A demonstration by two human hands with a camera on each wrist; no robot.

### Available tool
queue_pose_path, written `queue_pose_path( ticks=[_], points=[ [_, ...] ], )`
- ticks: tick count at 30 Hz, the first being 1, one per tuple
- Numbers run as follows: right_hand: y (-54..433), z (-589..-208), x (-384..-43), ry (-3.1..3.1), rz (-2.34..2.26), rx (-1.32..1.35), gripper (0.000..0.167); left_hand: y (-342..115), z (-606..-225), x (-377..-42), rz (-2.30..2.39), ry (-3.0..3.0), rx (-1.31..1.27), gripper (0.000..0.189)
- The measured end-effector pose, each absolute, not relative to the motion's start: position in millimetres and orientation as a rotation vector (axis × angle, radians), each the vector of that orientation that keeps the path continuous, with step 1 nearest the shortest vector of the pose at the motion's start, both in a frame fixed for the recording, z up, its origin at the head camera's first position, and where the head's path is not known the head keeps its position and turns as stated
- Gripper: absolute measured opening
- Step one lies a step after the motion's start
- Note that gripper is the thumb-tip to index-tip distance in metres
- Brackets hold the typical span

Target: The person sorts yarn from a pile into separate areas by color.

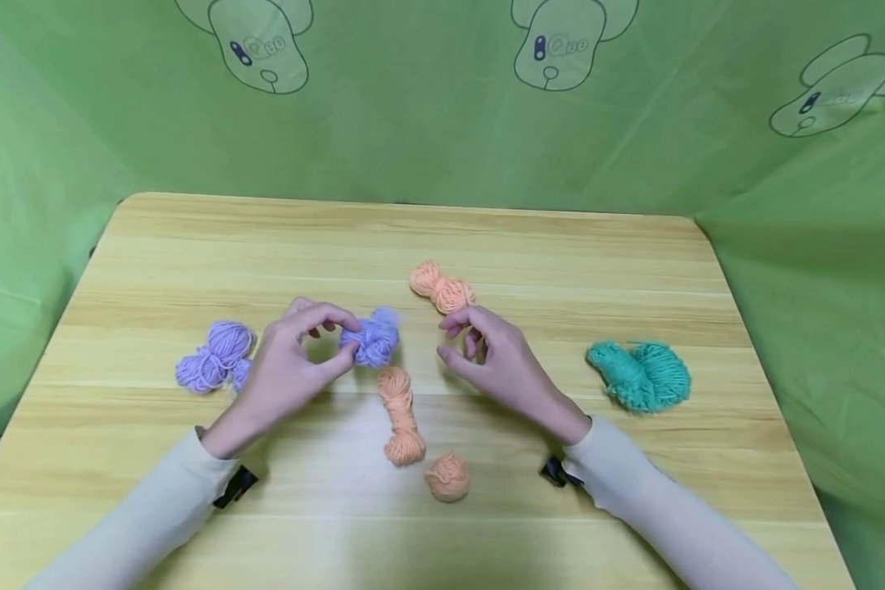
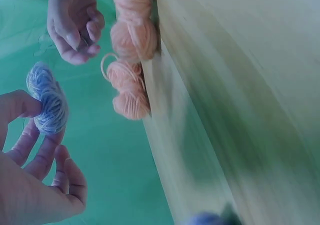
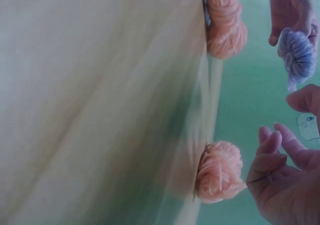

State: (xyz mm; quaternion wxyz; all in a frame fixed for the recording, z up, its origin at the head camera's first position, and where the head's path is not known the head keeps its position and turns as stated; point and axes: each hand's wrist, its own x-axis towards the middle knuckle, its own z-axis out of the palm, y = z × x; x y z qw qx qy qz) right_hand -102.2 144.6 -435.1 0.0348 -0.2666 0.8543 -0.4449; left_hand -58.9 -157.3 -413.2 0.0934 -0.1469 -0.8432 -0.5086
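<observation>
A small purple yarn skein is pinched between the thumb and fingers of my left hand. In the left wrist view the purple skein is held up off the table. My right hand hovers to its right, fingers loosely bent and holding nothing. Just beyond the right fingertips lies an orange yarn skein, tied at its waist. A longer orange skein lies on the table below the held one, and an orange yarn ball sits nearer the front.
More purple yarn lies at the left, partly hidden behind my left wrist. A teal skein rests on the right side of the wooden table. Green cloth hangs behind the far edge.
</observation>
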Motion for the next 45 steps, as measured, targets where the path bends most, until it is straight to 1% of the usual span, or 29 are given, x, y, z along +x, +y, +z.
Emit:
queue_pose_path(
  ticks=[9, 16, 26, 31, 40, 45],
  points=[
    [151, -435, -87, 2.512, -1.371, -0.891, 0.035, -176, -415, -54, -1.486, -2.519, -0.317, 0.029],
    [157, -441, -76, 2.365, -1.297, -1.078, 0.035, -189, -418, -48, -1.495, -2.511, -0.228, 0.028],
    [166, -442, -63, 2.181, -1.18, -1.246, 0.036, -203, -422, -40, -1.489, -2.49, -0.118, 0.026],
    [170, -440, -58, 2.13, -1.141, -1.266, 0.035, -212, -423, -36, -1.471, -2.493, -0.045, 0.023],
    [177, -437, -50, 2.048, -1.087, -1.243, 0.047, -228, -427, -33, -1.408, -2.523, 0.084, 0.021],
    [179, -442, -45, 2.068, -1.004, -1.243, 0.046, -235, -432, -26, -1.375, -2.545, 0.142, 0.023]
  ],
)
